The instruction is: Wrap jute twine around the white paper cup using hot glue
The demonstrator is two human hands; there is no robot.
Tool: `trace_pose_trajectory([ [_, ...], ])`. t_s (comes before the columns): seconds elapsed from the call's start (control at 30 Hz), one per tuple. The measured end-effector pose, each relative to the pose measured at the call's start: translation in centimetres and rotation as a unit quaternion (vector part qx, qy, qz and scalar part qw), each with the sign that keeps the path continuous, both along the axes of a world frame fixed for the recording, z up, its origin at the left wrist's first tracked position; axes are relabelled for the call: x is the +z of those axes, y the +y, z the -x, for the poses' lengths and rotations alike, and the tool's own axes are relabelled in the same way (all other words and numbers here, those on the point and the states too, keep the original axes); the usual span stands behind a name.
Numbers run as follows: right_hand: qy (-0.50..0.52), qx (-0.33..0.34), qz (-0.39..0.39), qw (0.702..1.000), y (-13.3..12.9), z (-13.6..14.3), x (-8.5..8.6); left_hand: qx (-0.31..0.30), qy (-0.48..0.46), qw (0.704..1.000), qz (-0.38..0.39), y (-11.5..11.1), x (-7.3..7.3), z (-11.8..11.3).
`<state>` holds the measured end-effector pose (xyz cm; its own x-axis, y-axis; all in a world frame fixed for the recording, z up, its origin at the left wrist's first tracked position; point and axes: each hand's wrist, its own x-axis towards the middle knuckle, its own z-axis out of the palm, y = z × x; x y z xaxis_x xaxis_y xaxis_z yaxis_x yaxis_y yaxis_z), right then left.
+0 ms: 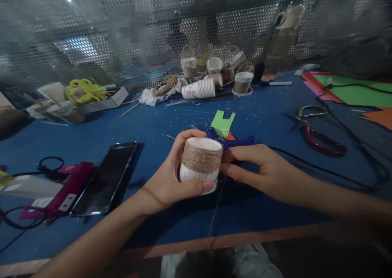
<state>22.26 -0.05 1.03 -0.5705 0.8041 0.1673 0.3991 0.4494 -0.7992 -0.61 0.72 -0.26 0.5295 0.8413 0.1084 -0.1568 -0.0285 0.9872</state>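
Partly, the white paper cup wrapped round its upper part in brown twine (202,159) is covered by the left hand (180,167), whose fingers curl behind it and thumb presses its lower front, above the blue table (147,127). The right hand (257,167) has its fingers drawn narrow at the cup's right side; I cannot tell whether they pinch anything. A thin loose strand (217,212) hangs just below them, its upper end hard to make out. Behind the cup, a dark blue tool with a handle (241,141) is half hidden, as is a notched light-green paper piece (221,123). At left, a magenta power strip (69,184) lies partly under a pale object (33,187), too blurred to name.
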Motion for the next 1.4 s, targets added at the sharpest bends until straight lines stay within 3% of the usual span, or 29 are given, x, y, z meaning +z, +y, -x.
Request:
trace_pose_trajectory([
  [0.17, -0.069, -0.022, -0.130, 0.989, 0.5, -0.3, -0.6, 0.063, 0.102, 0.985, -0.121, 1.1, 0.3, 0.6],
  [0.47, -0.107, -0.182, -0.214, 0.954, 2.4, -2.7, -0.4, 0.131, 0.240, 0.950, -0.151, 2.7, 0.9, 1.9],
  [0.63, -0.177, -0.142, -0.259, 0.939, 3.7, -3.4, -1.5, 0.131, 0.250, 0.944, -0.171, 2.6, 0.4, 1.7],
  [0.9, -0.233, -0.076, -0.192, 0.950, 4.4, -3.4, -3.6, 0.115, 0.205, 0.968, -0.093, 2.6, 0.3, 1.4],
  [1.1, -0.236, -0.065, -0.186, 0.952, 4.6, -3.5, -3.0, 0.116, 0.152, 0.981, 0.027, 2.4, 0.6, 1.2],
  [1.4, -0.257, -0.077, -0.168, 0.949, 5.0, -4.2, -2.0, 0.080, 0.162, 0.983, 0.034, 2.0, 0.4, 1.2],
])
